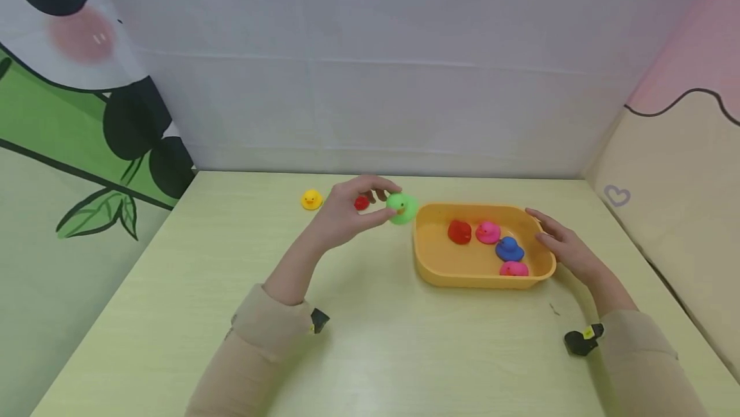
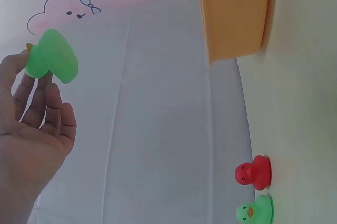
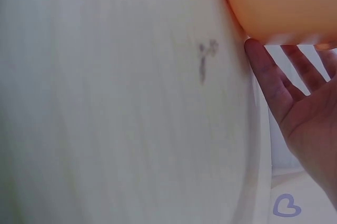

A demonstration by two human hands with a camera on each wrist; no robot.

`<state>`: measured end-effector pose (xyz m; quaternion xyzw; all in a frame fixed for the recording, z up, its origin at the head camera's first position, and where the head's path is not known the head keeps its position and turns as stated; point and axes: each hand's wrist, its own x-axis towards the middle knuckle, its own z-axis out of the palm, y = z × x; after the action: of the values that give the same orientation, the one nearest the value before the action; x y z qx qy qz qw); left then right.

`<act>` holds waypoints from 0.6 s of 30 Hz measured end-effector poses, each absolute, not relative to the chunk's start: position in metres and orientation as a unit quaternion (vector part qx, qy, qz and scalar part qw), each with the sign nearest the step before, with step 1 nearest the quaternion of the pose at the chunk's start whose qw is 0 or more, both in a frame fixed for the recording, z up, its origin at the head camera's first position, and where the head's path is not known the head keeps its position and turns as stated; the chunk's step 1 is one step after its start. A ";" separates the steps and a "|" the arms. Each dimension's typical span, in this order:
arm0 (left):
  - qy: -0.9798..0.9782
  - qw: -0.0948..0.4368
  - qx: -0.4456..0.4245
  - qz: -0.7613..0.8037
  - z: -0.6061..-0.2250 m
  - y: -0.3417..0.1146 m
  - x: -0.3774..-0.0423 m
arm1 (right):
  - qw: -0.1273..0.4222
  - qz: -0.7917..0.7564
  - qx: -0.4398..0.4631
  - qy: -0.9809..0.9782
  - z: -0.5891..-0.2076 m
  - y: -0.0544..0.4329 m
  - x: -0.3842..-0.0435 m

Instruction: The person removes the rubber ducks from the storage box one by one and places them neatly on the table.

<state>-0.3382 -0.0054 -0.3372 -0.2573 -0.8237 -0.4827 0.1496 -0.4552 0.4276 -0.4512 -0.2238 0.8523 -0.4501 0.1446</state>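
Observation:
My left hand (image 1: 347, 211) pinches a green rubber duck (image 1: 406, 209) between thumb and fingertips, raised above the table beside the left end of an orange plastic tub (image 1: 445, 281). The left wrist view shows the same duck (image 2: 55, 56) held at the fingertips, its flat base turned outward. My right hand (image 1: 569, 251) rests against the tub's right end, fingers near the rim. In the right wrist view its thumb and fairly straight fingers (image 3: 305, 69) touch the tub's outer wall (image 3: 289, 8). Inside the tub sit a red duck (image 1: 459, 232), a blue duck (image 1: 510, 249) and two pink ducks (image 1: 488, 232).
On the table (image 1: 405, 353), left of the tub, stand a yellow duck (image 1: 311, 199) and a red duck (image 1: 361, 203), partly behind my left hand. Another green duck (image 2: 255, 211) stands beside that red one in the left wrist view. A pale cloth wall (image 1: 381, 108) rises behind.

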 end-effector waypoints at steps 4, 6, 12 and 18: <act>-0.829 0.151 -0.227 -0.488 -0.335 -0.015 -0.335 | 0.144 -0.449 -0.225 0.853 -0.449 0.427 -0.455; -0.829 0.158 -0.220 -0.489 -0.335 -0.020 -0.335 | 0.144 -0.448 -0.226 0.853 -0.447 0.427 -0.457; -0.830 0.186 -0.205 -0.485 -0.334 -0.038 -0.336 | 0.149 -0.450 -0.228 0.851 -0.445 0.427 -0.466; -0.843 0.190 -0.169 -0.475 -0.334 -0.054 -0.336 | 0.154 -0.456 -0.231 0.846 -0.444 0.429 -0.475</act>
<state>-0.3355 -0.0539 -0.3337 -0.1688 -0.8425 -0.4751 0.1897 -0.4752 0.4288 -0.4436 -0.2310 0.8458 -0.4556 0.1535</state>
